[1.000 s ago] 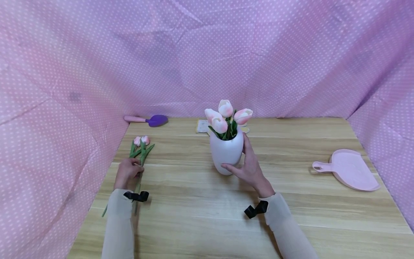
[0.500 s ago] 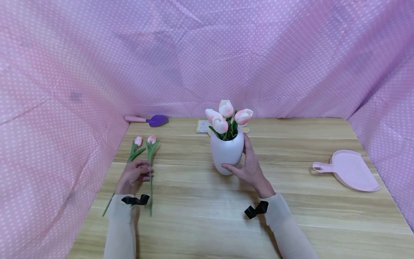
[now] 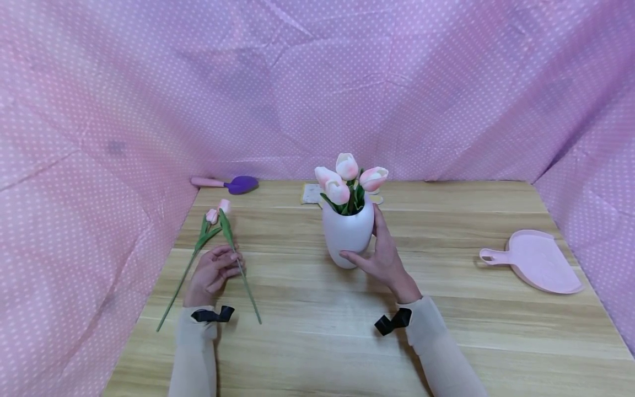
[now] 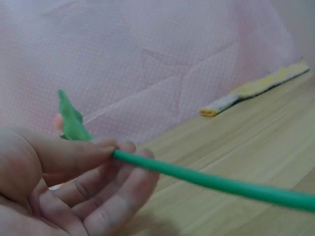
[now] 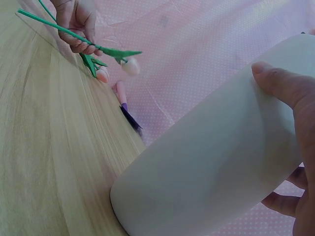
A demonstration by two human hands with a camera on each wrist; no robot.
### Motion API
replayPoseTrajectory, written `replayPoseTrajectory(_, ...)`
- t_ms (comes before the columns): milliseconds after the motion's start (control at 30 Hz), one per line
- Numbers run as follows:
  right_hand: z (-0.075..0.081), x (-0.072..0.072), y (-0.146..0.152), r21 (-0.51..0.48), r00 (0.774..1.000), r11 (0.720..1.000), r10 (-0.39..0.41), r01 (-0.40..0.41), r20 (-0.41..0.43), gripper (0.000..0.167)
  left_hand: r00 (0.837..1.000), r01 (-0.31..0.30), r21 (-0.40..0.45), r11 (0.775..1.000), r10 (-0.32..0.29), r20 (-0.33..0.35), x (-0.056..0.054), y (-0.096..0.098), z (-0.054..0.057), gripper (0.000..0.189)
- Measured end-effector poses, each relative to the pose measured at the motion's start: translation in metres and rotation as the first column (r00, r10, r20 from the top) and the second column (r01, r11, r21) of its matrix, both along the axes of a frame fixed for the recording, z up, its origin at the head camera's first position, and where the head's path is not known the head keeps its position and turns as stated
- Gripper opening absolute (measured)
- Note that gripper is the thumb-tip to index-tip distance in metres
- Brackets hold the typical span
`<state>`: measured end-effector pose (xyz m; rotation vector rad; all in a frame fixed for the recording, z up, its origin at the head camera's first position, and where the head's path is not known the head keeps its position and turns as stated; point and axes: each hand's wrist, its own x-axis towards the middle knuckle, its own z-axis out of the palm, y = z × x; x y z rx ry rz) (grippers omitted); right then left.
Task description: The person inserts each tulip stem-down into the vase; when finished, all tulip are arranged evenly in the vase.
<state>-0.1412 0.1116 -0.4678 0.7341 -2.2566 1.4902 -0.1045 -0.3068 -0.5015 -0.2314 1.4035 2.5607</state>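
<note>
My left hand (image 3: 213,273) pinches the green stem of a pink artificial tulip (image 3: 226,226) between thumb and fingers, holding it above the table at the left. In the left wrist view the stem (image 4: 221,183) runs out to the right from the fingertips. Another tulip (image 3: 184,275) lies on the table just left of that hand. Near the middle stands a white vase (image 3: 347,237) with several pink-and-white tulips (image 3: 337,191) in it. The right hand (image 3: 382,262) grips the vase's right side, its thumb across the front and fingers round the back, partly hidden.
A purple trowel (image 3: 241,185) with a pink handle lies at the table's back left. Behind the vase is a flat cloth-like piece (image 3: 311,194) with a yellow edge. On the right lies a pink dustpan (image 3: 543,260). Pink dotted fabric (image 3: 317,88) hangs round the table.
The left hand has drawn one tulip up and away from the other, moving slightly right. That tulip's stem now slants, its lower end swung right. The right hand and vase have stayed still.
</note>
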Motion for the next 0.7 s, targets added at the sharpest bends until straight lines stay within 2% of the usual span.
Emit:
replayPoseTrajectory(167, 0.001, 0.001, 0.000, -0.004, 1.000, 1.000, -0.001, 0.001, 0.007, 0.124, 0.993, -0.033, 0.118, 0.992, 0.046, -0.113, 0.003, 0.006, -0.002, 0.037)
replayPoseTrajectory(300, 0.001, 0.000, -0.001, -0.003, 1.000, 1.000, -0.001, 0.001, 0.009, 0.123, 0.981, -0.066, 0.188, 0.980, 0.098, -0.165, 0.005, 0.011, -0.002, 0.040)
replayPoseTrajectory(500, 0.002, 0.000, -0.001, -0.008, 1.000, 1.000, 0.004, -0.004, 0.007, 0.122, 0.966, -0.138, 0.260, 0.956, 0.188, -0.179, 0.007, 0.017, 0.002, 0.034)
replayPoseTrajectory(700, 0.002, 0.001, -0.001, -0.006, 1.000, 1.000, 0.001, -0.001, 0.018, 0.122, 0.947, -0.169, 0.370, 0.914, 0.254, -0.195, 0.010, 0.021, 0.005, 0.031)
